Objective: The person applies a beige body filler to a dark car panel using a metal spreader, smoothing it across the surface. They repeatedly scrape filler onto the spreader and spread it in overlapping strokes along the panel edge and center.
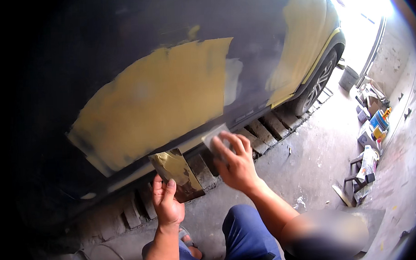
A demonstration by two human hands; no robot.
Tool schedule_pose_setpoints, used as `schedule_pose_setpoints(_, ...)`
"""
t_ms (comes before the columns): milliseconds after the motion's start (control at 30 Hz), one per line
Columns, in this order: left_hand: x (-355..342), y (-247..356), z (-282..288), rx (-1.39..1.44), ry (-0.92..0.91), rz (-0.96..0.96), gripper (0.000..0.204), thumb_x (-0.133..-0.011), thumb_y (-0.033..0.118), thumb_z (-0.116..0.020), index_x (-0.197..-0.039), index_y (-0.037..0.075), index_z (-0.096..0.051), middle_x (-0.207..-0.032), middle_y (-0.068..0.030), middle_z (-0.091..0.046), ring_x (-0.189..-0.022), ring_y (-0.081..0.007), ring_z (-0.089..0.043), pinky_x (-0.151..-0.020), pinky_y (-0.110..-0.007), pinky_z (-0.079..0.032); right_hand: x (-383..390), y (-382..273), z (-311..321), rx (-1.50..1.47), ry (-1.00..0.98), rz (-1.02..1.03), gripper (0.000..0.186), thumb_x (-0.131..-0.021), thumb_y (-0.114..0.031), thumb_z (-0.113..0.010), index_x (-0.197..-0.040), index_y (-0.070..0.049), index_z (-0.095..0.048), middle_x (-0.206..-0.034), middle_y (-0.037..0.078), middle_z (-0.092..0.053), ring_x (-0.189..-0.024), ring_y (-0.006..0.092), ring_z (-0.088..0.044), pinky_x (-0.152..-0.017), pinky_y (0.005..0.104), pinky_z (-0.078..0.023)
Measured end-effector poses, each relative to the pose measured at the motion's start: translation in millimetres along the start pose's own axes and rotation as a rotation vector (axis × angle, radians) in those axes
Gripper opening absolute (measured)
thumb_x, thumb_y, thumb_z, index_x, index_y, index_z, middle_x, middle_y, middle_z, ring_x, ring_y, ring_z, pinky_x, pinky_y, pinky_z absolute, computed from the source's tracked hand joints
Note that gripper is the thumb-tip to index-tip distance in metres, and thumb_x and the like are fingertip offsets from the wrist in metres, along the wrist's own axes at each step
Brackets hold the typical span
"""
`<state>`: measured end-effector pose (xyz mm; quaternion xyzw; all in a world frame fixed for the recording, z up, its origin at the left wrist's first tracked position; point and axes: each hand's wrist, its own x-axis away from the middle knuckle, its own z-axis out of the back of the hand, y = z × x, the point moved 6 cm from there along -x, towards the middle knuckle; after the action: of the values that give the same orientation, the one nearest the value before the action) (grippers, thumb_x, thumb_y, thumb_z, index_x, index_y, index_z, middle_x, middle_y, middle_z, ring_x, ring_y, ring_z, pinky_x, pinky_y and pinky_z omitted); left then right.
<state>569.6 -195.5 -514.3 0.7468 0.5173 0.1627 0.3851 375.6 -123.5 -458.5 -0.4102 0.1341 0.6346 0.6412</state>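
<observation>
My left hand (167,200) grips the lower left edge of a flat mixing board (176,173), its thumb on the face. Yellow-tan body filler (168,161) is smeared over the board's upper part, and darker stains cover the rest. To the right, my right hand (235,160) pinches a pale flat filler spreader (214,134), held up near the car's sill and apart from the board. Both lie in front of a dark car body (255,50), whose side carries a large yellow filler patch (156,99). The right fingers are slightly blurred.
The car's wheel (318,82) stands at the upper right, above a slatted floor strip (274,125). Along the right wall are a dark bucket (348,78), a blue can (378,120) and a small black stool (358,182). A bright opening lies beyond.
</observation>
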Motion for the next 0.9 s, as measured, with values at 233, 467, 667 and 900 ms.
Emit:
schedule_pose_setpoints(233,7.4,7.7,-28.2,0.104,0.042,-0.067,0.033,-0.097,0.01,-0.055,-0.13,0.007,-0.052,-0.127,-0.0064,-0.059,-0.119,-0.0197,-0.055,-0.105,-0.037,-0.041,39.0,-24.1,-0.6,-0.784,-0.24,0.131,0.054,-0.08,-0.009,-0.075,-0.132,-0.009,-0.061,-0.138,0.016,-0.05,-0.124,0.0343,-0.049,-0.101,0.0432,-0.042)
schedule_pose_setpoints(467,5.2,39.1,-12.9,-0.058,-0.039,-0.209,0.035,-0.096,0.003,-0.055,-0.131,0.006,-0.051,-0.128,-0.0072,-0.059,-0.119,-0.0197,-0.054,-0.106,-0.038,-0.039,-63.3,0.8,50.3,0.195,0.2,0.058,0.061,-0.08,-0.011,-0.064,-0.14,-0.011,-0.049,-0.141,0.014,-0.045,-0.124,0.0414,-0.039,-0.102,0.0536,-0.036)
schedule_pose_setpoints(667,1.4,31.2,-1.5,-0.08,-0.024,-0.191,0.039,-0.094,0.004,-0.056,-0.132,0.005,-0.05,-0.13,-0.0085,-0.058,-0.121,-0.0201,-0.054,-0.108,-0.037,-0.038,-155.5,-20.2,85.6,0.316,0.387,0.01,0.06,-0.081,-0.013,-0.064,-0.139,-0.011,-0.048,-0.142,0.012,-0.042,-0.125,0.0401,-0.037,-0.1,0.0531,-0.037)
schedule_pose_setpoints(900,-0.8,35.8,4.5,-0.073,-0.005,-0.193,0.038,-0.095,0.005,-0.056,-0.133,0.005,-0.05,-0.129,-0.008,-0.058,-0.12,-0.0202,-0.054,-0.107,-0.038,-0.039,-110.1,-29.1,21.4,0.381,0.202,-0.006,0.07,-0.075,-0.012,-0.067,-0.141,-0.015,-0.045,-0.139,0.009,-0.041,-0.122,0.0396,-0.038,-0.094,0.0528,-0.039)
